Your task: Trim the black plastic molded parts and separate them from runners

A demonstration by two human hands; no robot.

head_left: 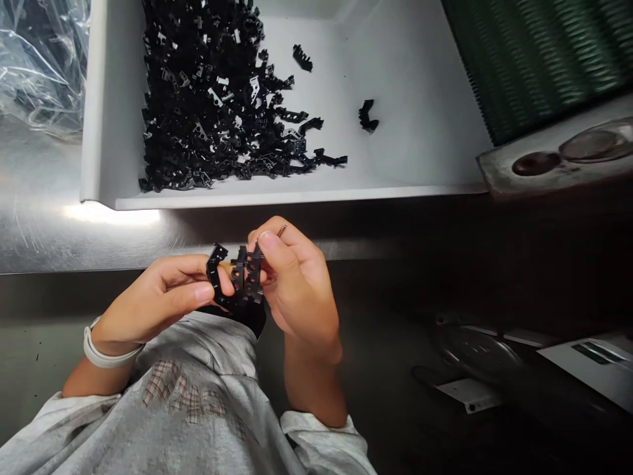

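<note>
Between my two hands, just in front of the tray's near edge, are several small black bracket-like plastic parts. My left hand (pixel 171 287) pinches one angled black part (pixel 215 274) between thumb and fingers. More black parts (pixel 250 274) stand side by side against the fingers of my right hand (pixel 299 284), which is closed on them. A thin metal tip (pixel 281 231) sticks out beyond the right thumb; what it belongs to is hidden by the hand.
A white tray (pixel 297 192) holds a heap of similar black parts (pixel 198 99) on its left, with two loose pieces further right. Clear plastic wrap (pixel 42 59) lies at left on the metal table (pixel 39 211). A green ridged tray (pixel 548 59) stands at upper right.
</note>
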